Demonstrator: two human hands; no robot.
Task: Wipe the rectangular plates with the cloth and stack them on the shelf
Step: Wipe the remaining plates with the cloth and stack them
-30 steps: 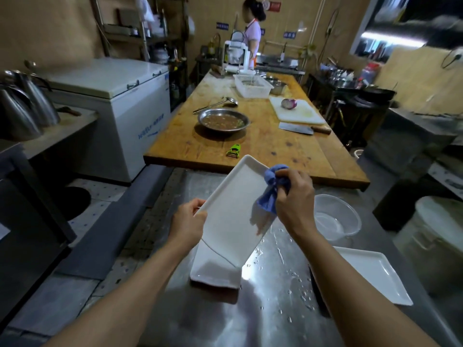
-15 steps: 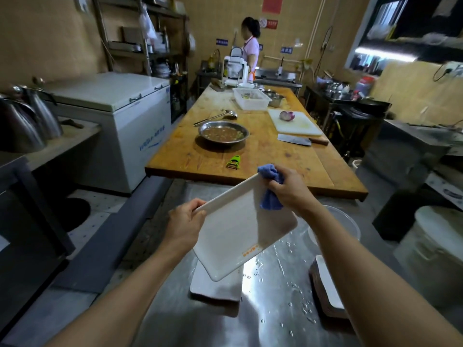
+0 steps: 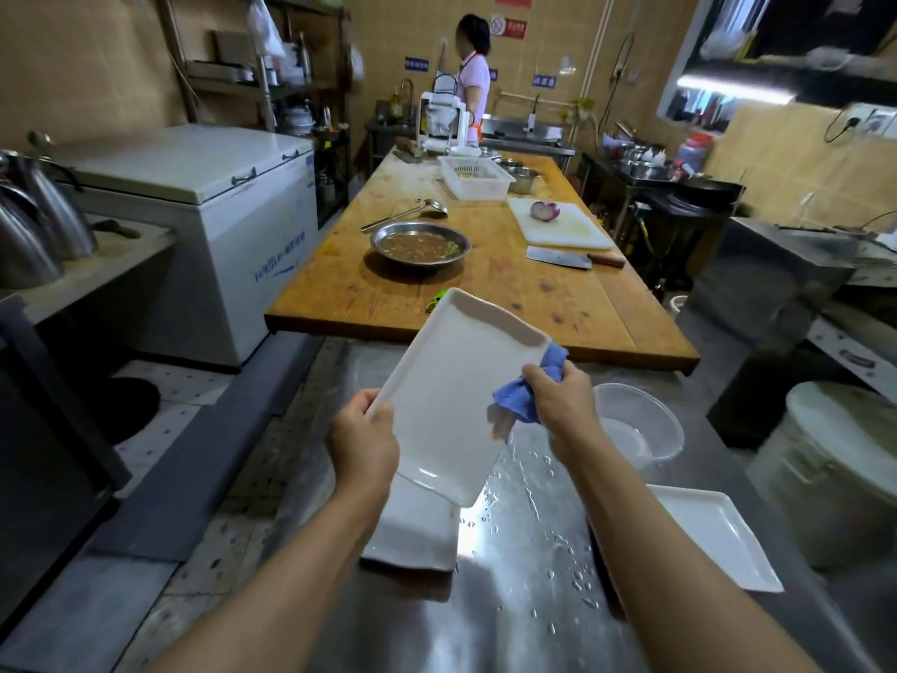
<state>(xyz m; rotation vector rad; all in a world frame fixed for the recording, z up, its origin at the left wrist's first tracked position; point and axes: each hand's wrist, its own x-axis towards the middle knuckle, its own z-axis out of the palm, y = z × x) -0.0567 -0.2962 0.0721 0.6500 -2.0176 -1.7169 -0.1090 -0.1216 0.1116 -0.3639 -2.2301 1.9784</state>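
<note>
A: Fingers first. What were they doing?

B: Left hand [image 3: 361, 442] had its fingers curled round the near-left edge of the white plate [image 3: 456, 386], thumb on the upper face. Right hand [image 3: 563, 398] was bunched tight on the blue cloth [image 3: 522, 395], pressing it vs. the plate's right long edge.

A: And the plate itself?

B: Held up in the air btw. both hands, above the wet steel counter [image 3: 529, 570]. Inside face was towards the camera. Long axis ran from the near corner, low by the left wrist, up and away towards the wooden table [image 3: 534, 303]. Tilted, far end higher.

A: So which way did the unwiped part lie from the cloth?

B: Mostly left and up of it, I'd judge: the cloth sat at the right rim about mid-length, so a stroke would go across the face or along that long axis. Right hand was the nearer one for that; left only steadied it.

A: Other plates?

B: One stack [image 3: 412, 536] lay flat on the counter right under the held plate, another plate [image 3: 718, 541] further right, beside a clear plastic bowl [image 3: 640, 425]. Couldn't tell which were wiped already.

A: Shelf?

B: Couldn't say which one was meant. Stacking not yet begun for this plate.
</note>
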